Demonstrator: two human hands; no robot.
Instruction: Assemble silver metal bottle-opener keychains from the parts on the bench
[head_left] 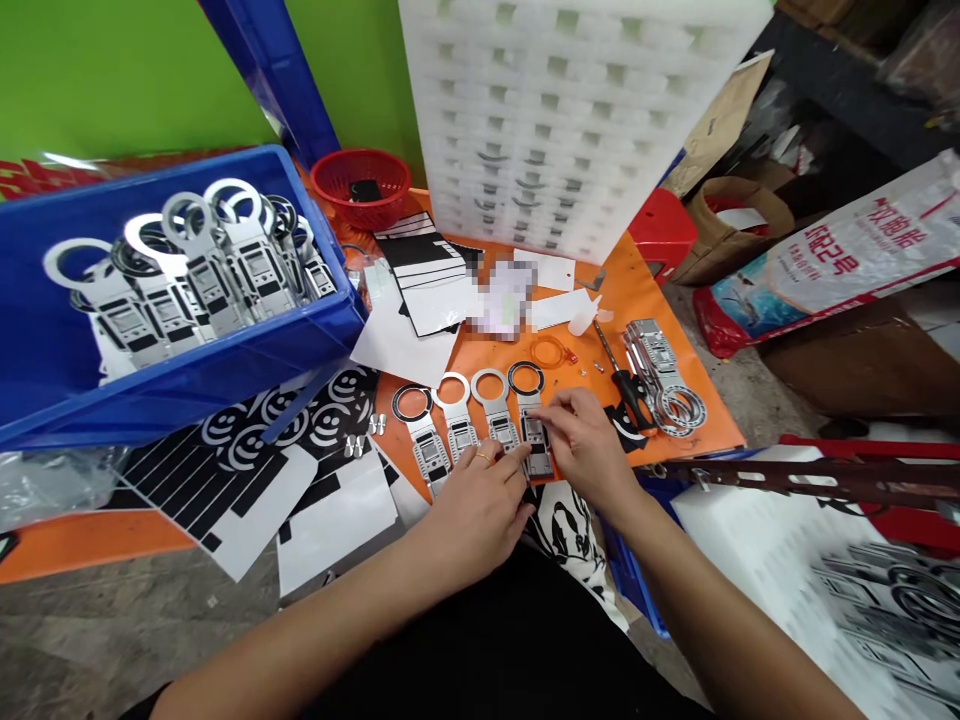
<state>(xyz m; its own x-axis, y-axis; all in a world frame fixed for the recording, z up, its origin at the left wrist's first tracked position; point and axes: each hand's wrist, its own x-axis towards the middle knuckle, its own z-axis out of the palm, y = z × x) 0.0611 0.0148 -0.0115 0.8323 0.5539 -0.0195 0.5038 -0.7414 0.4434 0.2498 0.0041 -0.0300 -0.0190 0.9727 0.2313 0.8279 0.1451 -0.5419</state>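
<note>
Several flat metal ring-headed parts (459,420) lie in a row on the orange table (675,400). Both hands work on the rightmost one (534,440), which has a black ring at its top. My left hand (480,505), with a ring on one finger, has its fingertips pressed on that part's lower left side. My right hand (589,440) pinches at the part's right edge, fingers curled together. What the fingertips hold, if anything, is too small to make out.
A blue crate (180,385) of the same metal parts sits at left. Black-and-white sticker sheets (247,470) lie in front of it. A red basket (360,185), white foam tray (570,120), screwdriver (619,375) and stacked finished parts (664,380) surround the work spot.
</note>
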